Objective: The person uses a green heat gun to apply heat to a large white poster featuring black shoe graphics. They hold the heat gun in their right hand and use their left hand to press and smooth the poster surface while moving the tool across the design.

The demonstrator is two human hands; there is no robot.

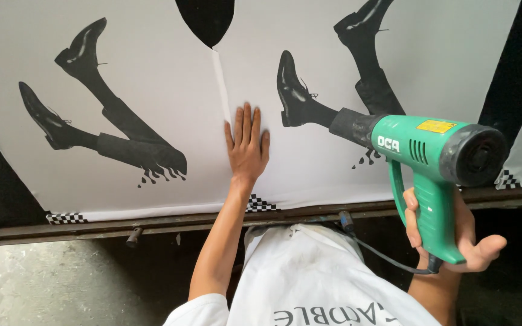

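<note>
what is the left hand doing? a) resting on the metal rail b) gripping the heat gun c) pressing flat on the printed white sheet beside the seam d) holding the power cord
c: the left hand lies palm-down, fingers spread, on the printed sheet just right of the seam, while the right hand holds the green heat gun.

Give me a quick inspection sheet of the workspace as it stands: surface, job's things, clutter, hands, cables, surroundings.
Surface: white printed sheet with black legs-and-shoes pictures, upright on a panel; a seam runs down above the left hand.
Job's things: green heat gun, dark nozzle aimed left toward the sheet near the seam.
Clutter: nothing seen.
Hands: left hand flat on the sheet, fingers together, just right of the seam; right hand around the heat gun's grip, fingers loosely open.
Cables: black cord runs from the grip's base toward the metal rail.
Surroundings: dark metal rail under the sheet, grey concrete floor below.
</note>
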